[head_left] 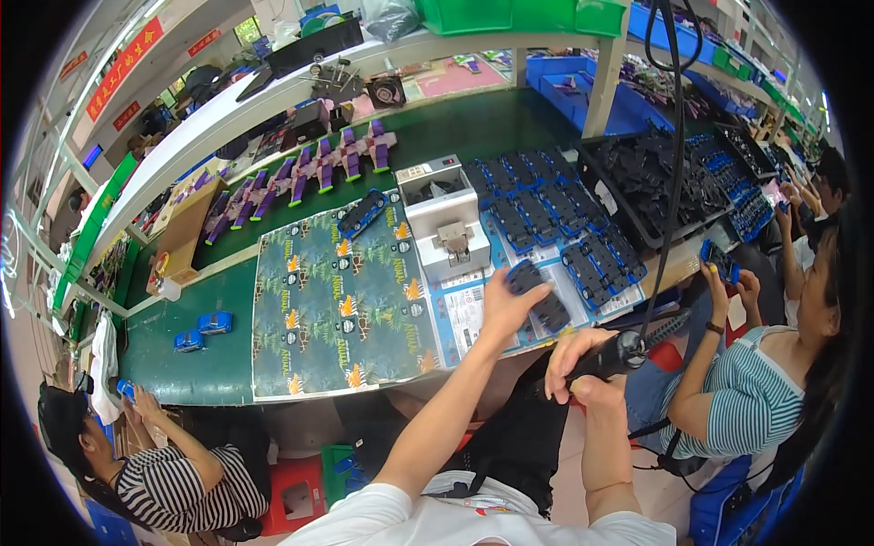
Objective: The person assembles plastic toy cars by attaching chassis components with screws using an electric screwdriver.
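Observation:
My left hand (506, 314) grips an upside-down toy car (539, 296), its black underside facing up, at the bench's front edge. My right hand (584, 366) is wrapped round a black corded electric screwdriver (608, 358), held apart from the car, to its lower right. Beyond my left hand stands a white screw feeder (448, 223). Several upside-down blue toy cars with black undersides (537, 205) lie in rows right of the feeder. One more toy car (362, 215) rests on the patterned sheet (337, 309) to the left.
A black tray (619, 205) heaped with black parts sits right of the rows. Purple toy parts (300, 175) line the green bench. Two blue cars (216, 322) lie far left. The screwdriver's cord (675, 182) hangs from above. Co-workers sit left (187, 469) and right (742, 382).

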Demonstrator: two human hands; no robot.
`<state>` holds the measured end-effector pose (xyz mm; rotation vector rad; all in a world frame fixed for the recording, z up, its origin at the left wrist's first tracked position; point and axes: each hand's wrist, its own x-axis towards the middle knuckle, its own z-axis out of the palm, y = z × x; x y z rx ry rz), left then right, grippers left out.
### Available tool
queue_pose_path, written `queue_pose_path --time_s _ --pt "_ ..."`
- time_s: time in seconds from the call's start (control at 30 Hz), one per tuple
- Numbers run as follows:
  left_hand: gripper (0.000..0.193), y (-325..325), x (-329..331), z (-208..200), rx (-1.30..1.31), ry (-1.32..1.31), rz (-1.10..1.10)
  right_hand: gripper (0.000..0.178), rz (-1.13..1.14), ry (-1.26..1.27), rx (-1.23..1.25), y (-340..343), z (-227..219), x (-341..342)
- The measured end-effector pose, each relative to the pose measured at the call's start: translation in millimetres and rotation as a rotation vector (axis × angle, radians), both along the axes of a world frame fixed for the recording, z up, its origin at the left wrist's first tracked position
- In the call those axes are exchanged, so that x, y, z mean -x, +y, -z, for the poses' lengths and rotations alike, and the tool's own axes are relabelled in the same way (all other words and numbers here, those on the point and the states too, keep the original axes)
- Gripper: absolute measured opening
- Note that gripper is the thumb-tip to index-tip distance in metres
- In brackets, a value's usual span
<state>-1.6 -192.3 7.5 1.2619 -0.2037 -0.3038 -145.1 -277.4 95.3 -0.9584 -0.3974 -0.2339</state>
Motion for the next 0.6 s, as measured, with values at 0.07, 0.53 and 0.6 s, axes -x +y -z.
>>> queue_pose_path --time_s 0.07,0.53,0.6 --pt "0.047 46.4 5.6 1.6 0.072 0.115 -0.041 0.025 0.063 -0.04 0.001 -1.9 -0.3 -2.5" --pt "0.041 184.6 -0.2 1.4 0.236 0.365 -0.145 0.01 0.693 -0.078 0.349 51.4 35.5 -123.3" --pt "0.037 185.3 2.0 7.1 0.235 0.347 -0.143 0.013 0.714 -0.039 0.388 54.7 38.6 -125.7"
